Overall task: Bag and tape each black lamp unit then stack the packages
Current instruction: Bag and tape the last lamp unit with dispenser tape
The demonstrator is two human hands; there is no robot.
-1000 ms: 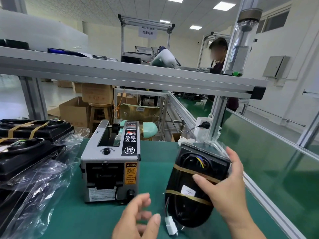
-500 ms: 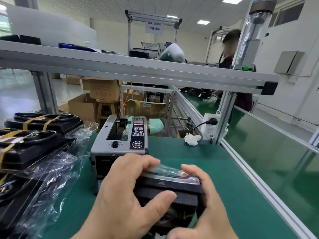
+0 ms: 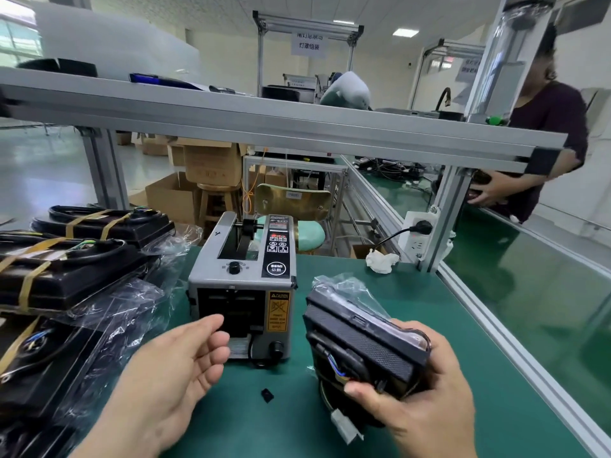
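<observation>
Gripped in the right hand [image 3: 426, 401], the bagged lamp unit [image 3: 363, 338] sits tilted just right of the tape dispenser [image 3: 244, 276], loose bag end up for sealing. The left hand [image 3: 178, 365] hovers empty, fingers relaxed, at its outlet, probably for tape; a strip isn't discernible.

The lamp unit [image 3: 367, 342] has a black casing with a fine pebbled, matt grain, under a clear, crinkly, shiny plastic bag [image 3: 347, 289]. The counter [image 3: 291, 424] is dull green matting. The tape dispenser [image 3: 211, 282] looks like grey painted metal, satin, with glossy labels [image 3: 278, 310]. The shelf rail [image 3: 264, 123] is brushed aluminium, and the belt [image 3: 529, 292] alongside gleams green.
</observation>
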